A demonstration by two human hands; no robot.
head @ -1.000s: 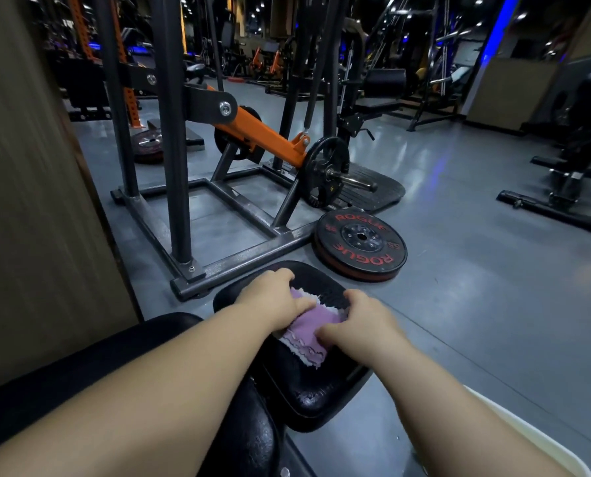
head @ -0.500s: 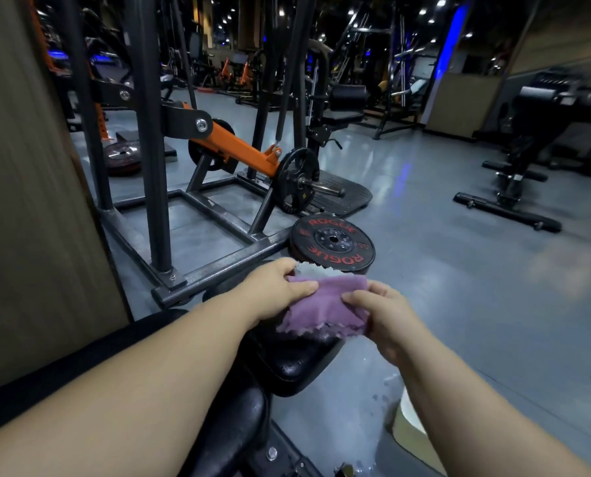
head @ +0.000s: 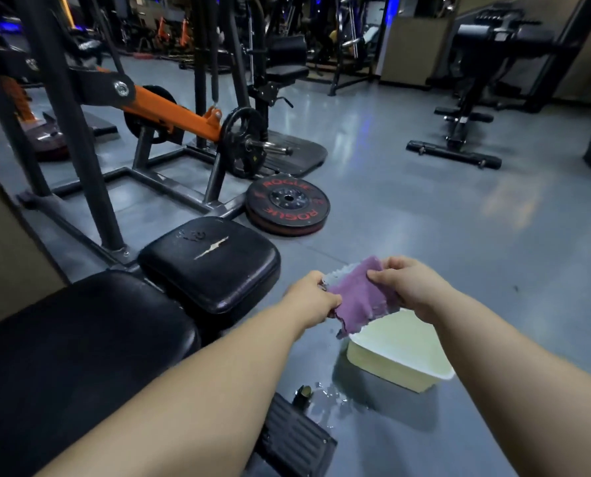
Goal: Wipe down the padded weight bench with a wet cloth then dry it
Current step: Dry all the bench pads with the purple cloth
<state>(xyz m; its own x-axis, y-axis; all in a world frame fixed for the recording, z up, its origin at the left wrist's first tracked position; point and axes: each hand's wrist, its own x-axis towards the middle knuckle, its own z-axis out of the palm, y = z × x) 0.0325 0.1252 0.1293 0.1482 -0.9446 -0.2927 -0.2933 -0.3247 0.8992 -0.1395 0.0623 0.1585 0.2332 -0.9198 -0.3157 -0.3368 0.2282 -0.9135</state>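
Smooth grey gym floor [head: 442, 218] all around, glossy enough to throw back the lights. The black padded bench [head: 80, 356] runs along the left of it, long and rounded, with a smaller squarish seat pad [head: 211, 270] at the far end, all in shiny vinyl-looking stuff. My guess is we're somewhere in the wet half of the job. There's a faint sheen on the padding, but I honestly can't tell if that's water or just the lighting. The drying part looks not yet started, and there's no second dry cloth anywhere in view. To the right of the bench a pale cream plastic basin [head: 383, 368] sits on the floor, rectangular with rounded corners, with a little puddle [head: 328, 401] splashed beside it. The cloth [head: 362, 297] is up in the air right above that basin, not touching the bench at all. It's purple, fuzzy like microfibre, with a whitish zigzag edge, and hangs limp. The left hand [head: 313, 297] pinches its left edge and the right hand [head: 407, 285] pinches the top right corner. Smallest bit: a pale rip [head: 212, 250] in the seat pad.
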